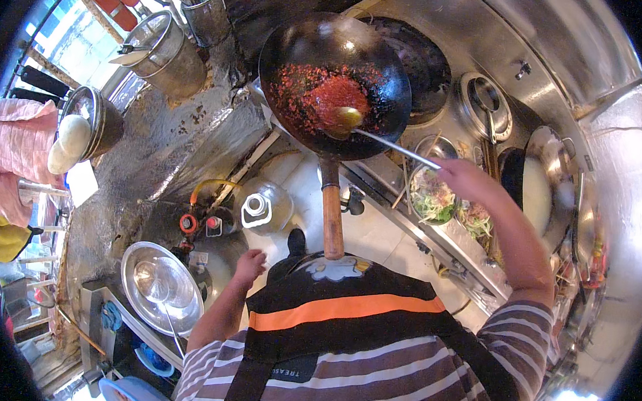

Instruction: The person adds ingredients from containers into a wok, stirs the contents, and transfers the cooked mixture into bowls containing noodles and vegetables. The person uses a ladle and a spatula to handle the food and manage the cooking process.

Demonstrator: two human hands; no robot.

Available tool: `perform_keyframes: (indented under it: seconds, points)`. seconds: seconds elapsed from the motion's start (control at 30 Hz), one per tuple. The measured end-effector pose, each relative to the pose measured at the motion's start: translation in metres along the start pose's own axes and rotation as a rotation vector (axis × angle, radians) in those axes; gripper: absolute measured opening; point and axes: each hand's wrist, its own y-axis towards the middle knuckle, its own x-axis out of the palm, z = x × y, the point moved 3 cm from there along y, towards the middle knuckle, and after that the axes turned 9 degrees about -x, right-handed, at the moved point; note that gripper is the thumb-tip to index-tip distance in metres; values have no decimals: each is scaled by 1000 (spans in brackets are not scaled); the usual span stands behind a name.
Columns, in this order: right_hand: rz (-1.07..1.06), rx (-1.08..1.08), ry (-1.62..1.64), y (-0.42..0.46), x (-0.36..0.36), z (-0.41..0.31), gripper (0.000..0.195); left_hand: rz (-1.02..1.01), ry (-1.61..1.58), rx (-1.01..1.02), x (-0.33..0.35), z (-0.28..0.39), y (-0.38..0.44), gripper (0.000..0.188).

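Observation:
My right hand is closed around the metal handle of a ladle. The ladle's bowl rests in a red, chili-like mixture in a dark wok. That wok tilts over the stove, and its wooden handle points toward my apron with no hand on it. My left hand hangs beside my apron, fingers curled, touching nothing that I can see; whether its fingers are fully closed is unclear. Right of the wok, under my right forearm, stand bowls of shredded vegetables.
A large metal basin with a strainer lies at lower left. A clear plastic jug and a gas cylinder valve stand near my left hand. Metal pots line the upper left. Another dark wok sits behind the first.

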Motion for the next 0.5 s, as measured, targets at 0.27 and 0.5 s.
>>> perform_keyframes:
  seconds: [0.27,0.5]
  points:
    - [276,105,-675,20,-42,5,32,-713,-509,73,147,171,-118,43]
    - [311,-169,-483,9,7,-10,41,-487,-309,119,147,184,-102,35]
